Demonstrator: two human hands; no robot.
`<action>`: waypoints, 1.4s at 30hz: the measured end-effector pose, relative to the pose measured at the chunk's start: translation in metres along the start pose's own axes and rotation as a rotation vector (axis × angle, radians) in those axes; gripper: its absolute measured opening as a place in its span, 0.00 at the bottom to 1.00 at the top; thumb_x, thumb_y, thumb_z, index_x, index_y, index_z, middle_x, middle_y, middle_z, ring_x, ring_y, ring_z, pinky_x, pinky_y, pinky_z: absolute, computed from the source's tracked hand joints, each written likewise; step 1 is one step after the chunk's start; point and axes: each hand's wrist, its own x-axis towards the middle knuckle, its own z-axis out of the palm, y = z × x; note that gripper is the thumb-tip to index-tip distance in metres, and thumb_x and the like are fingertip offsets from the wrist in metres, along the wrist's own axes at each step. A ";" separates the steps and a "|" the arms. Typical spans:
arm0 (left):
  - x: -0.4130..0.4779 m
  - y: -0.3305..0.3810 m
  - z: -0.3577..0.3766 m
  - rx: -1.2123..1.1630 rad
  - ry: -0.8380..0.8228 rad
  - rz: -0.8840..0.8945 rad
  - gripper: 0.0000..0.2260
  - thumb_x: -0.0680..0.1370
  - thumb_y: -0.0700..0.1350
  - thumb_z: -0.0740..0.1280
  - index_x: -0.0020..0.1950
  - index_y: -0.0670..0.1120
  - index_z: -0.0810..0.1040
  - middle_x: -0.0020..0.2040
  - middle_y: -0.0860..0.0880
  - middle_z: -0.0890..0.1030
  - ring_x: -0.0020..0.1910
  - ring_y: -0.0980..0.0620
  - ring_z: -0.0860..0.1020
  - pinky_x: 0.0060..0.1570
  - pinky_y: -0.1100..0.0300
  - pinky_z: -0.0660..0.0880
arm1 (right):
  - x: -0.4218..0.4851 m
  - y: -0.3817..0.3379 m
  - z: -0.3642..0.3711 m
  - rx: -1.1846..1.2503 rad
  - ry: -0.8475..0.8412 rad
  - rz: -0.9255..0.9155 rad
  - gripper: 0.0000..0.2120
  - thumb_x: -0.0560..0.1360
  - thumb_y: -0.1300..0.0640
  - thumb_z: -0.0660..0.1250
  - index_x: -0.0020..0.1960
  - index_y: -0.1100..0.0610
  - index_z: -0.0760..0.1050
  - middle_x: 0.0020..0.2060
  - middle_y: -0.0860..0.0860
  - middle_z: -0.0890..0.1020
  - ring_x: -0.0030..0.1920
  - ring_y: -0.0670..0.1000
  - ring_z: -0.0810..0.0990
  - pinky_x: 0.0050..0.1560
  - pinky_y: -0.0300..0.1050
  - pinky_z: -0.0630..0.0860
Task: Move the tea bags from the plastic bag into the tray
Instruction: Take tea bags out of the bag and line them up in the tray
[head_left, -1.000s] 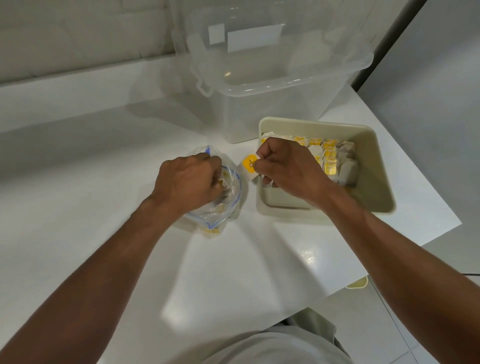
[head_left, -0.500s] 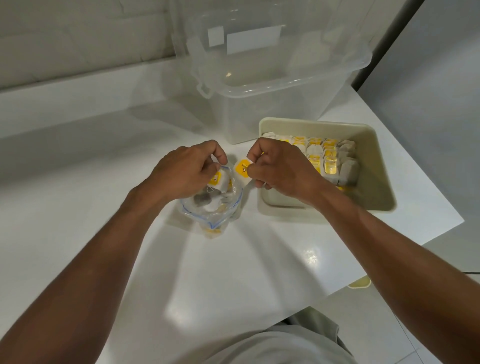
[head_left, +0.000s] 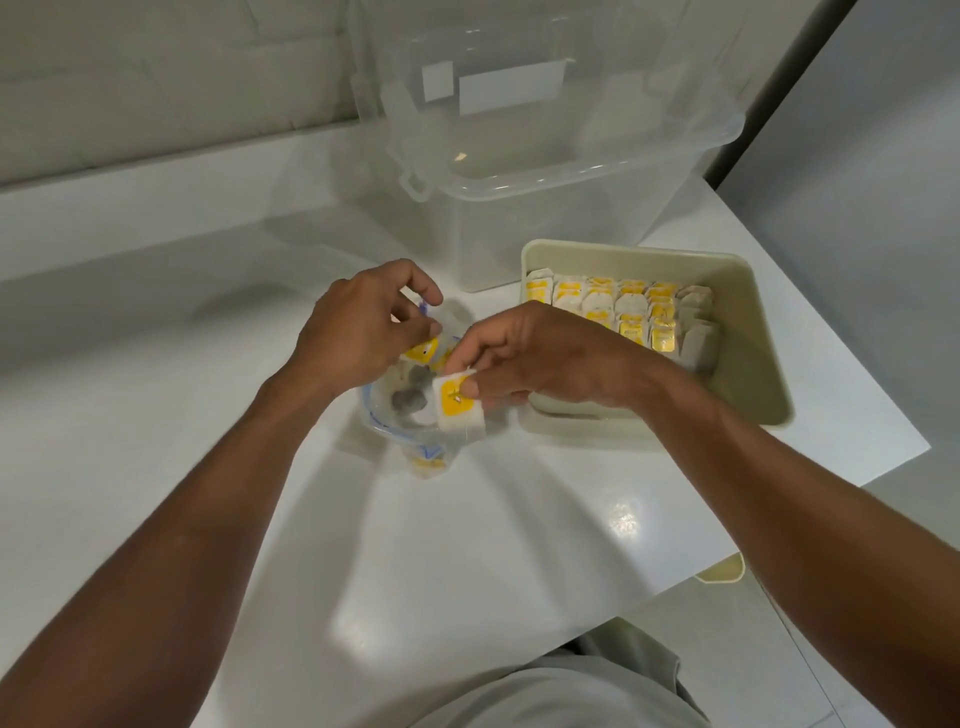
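The right hand (head_left: 545, 364) pinches a tea bag (head_left: 457, 410) between thumb and fingertips. It is a soft white paper pouch with a square yellow tag on its face, and it hangs over the near right rim of the plastic bag (head_left: 387, 426).

The plastic bag is thin, clear and crumpled, with a blue zip line round its open mouth. It stands slumped on the surface (head_left: 208, 374), with grey and white pouches and a yellow tag showing inside.

The left hand (head_left: 358, 327) is at the far side of the bag's mouth with its fingers curled. A bit of blue rim shows between index finger and thumb. I cannot tell whether it pinches the rim or the yellow-tagged pouch just under the thumb.

Just right of the plastic bag sits the tray (head_left: 756, 358), cream, rectangular and rigid, with rounded corners and sloped walls. Tea bags (head_left: 613, 306) stand in tight rows against its far wall. Most show yellow tags; those at the right end are plain grey-white. The near half of its floor is bare, partly hidden by the right wrist.

Behind both stands a large clear bin (head_left: 545, 156) with a clip handle, close to the tray's far rim.

The surface is white and glossy. Its right edge runs just beyond the tray, and its near edge lies by the person's grey shirt (head_left: 545, 691). Its left half lies open.
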 end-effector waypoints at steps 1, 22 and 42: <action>-0.001 0.002 -0.001 -0.080 -0.081 -0.004 0.08 0.77 0.44 0.71 0.52 0.57 0.78 0.40 0.52 0.84 0.41 0.49 0.82 0.44 0.48 0.82 | 0.006 0.002 0.001 -0.065 0.113 -0.031 0.05 0.74 0.62 0.73 0.49 0.57 0.82 0.33 0.45 0.81 0.33 0.42 0.78 0.37 0.36 0.73; 0.004 0.023 -0.001 -0.286 -0.095 -0.033 0.14 0.70 0.45 0.79 0.51 0.47 0.80 0.39 0.43 0.84 0.32 0.45 0.82 0.37 0.57 0.80 | 0.003 0.015 -0.018 -0.143 0.298 -0.063 0.04 0.74 0.57 0.72 0.49 0.51 0.81 0.36 0.54 0.84 0.36 0.51 0.82 0.40 0.48 0.76; 0.033 0.094 0.049 -0.150 -0.291 0.127 0.13 0.69 0.39 0.78 0.49 0.50 0.81 0.42 0.44 0.83 0.38 0.42 0.83 0.49 0.42 0.81 | -0.050 0.046 -0.086 -0.130 0.454 -0.021 0.05 0.74 0.60 0.70 0.45 0.49 0.79 0.34 0.46 0.82 0.34 0.44 0.80 0.38 0.43 0.75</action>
